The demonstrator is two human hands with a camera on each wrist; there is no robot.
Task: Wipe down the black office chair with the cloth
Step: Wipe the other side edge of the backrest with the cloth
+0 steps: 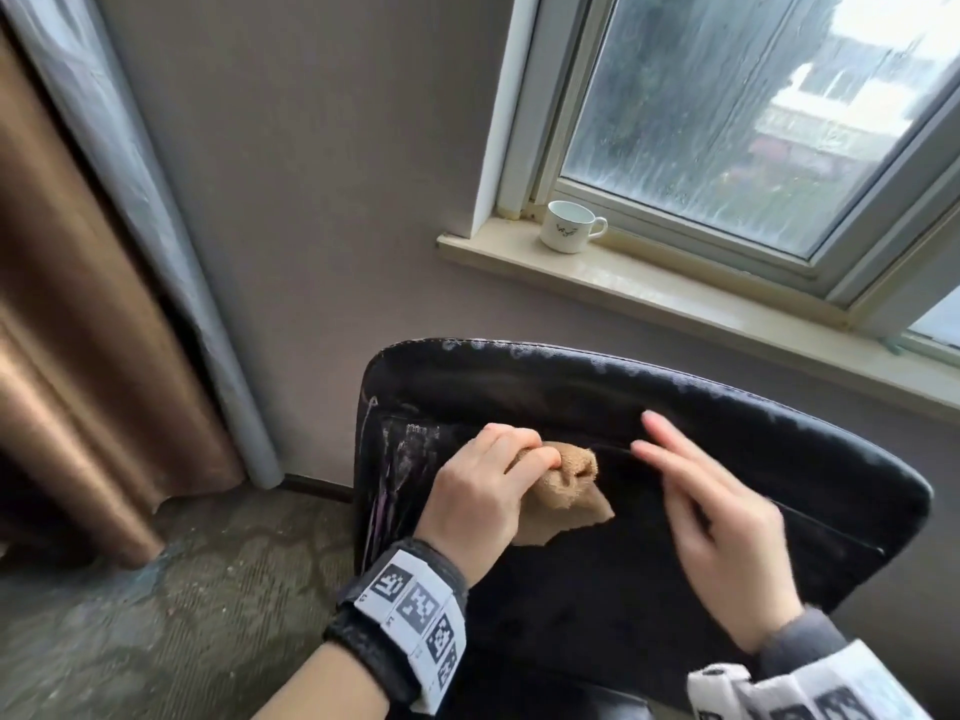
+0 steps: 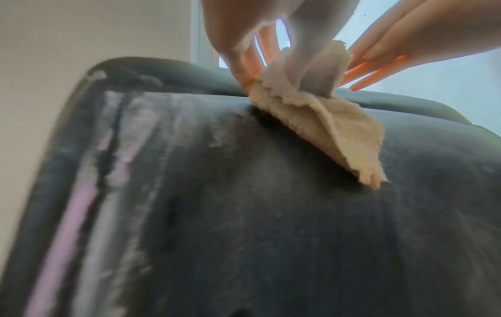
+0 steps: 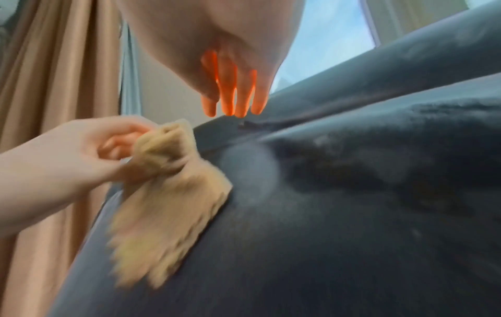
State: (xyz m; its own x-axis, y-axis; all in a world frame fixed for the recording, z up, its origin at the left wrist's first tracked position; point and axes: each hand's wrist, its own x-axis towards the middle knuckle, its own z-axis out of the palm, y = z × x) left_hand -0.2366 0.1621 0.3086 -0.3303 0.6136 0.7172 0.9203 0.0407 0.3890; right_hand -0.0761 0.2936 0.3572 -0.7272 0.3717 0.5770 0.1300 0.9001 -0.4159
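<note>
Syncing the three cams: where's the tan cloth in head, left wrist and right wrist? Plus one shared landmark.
Head: cloth just left of centre, gripped by the left hand on the black chair.
Left wrist: cloth upper centre-right, hanging from the fingers onto the chair.
Right wrist: cloth left of centre, blurred, left hand gripping its top.
Shared landmark: the chair's rounded top edge by the window.

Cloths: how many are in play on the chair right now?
1. A tan cloth bunched in the left hand, trailing onto the black chair back. The right hand holds none; no other shows.
</note>
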